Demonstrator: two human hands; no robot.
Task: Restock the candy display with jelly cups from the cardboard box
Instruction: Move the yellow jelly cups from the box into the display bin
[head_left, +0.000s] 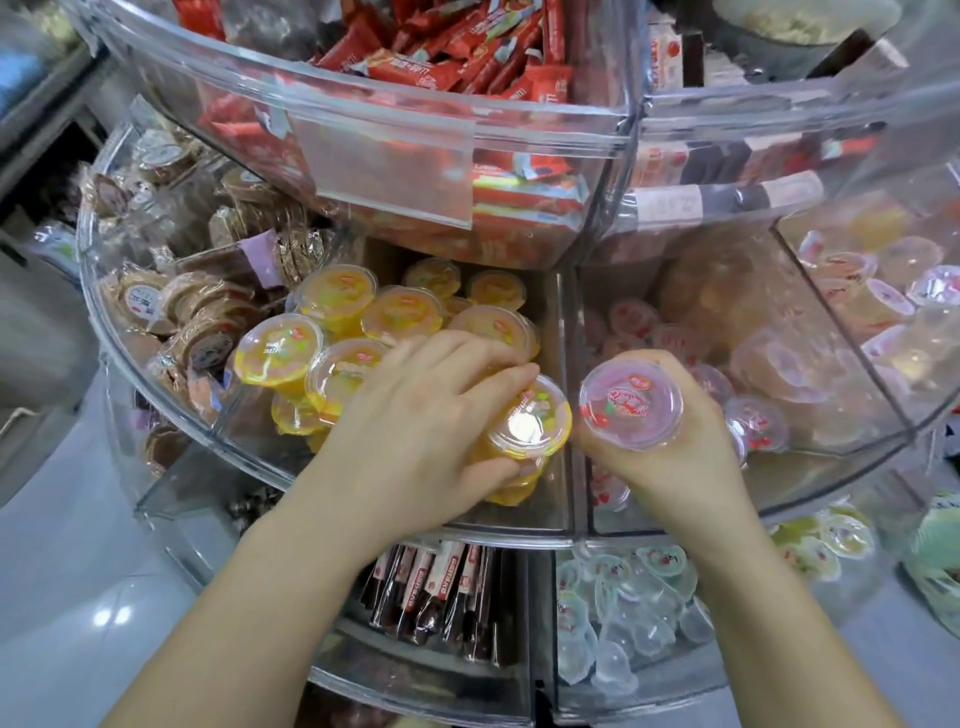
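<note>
**Both hands at the middle tier of the candy display**

The left hand (431, 415) grips a yellow jelly cup (527, 423), fingers (498, 376) curled over its rim, inside the yellow-cup compartment (563, 499). Just right of it, across the clear divider (574, 322), the right hand (670, 457) holds a pink jelly cup (631, 402) from beneath, lid facing up, above the pink-cup compartment (831, 462).

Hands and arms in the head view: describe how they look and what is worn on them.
Both forearms are bare up to the bottom edge of the picture, with no sleeves showing. The left hand and the right hand wear no gloves, rings, watch or bracelet that can be seen. The fingernails look short and unpainted.
</note>
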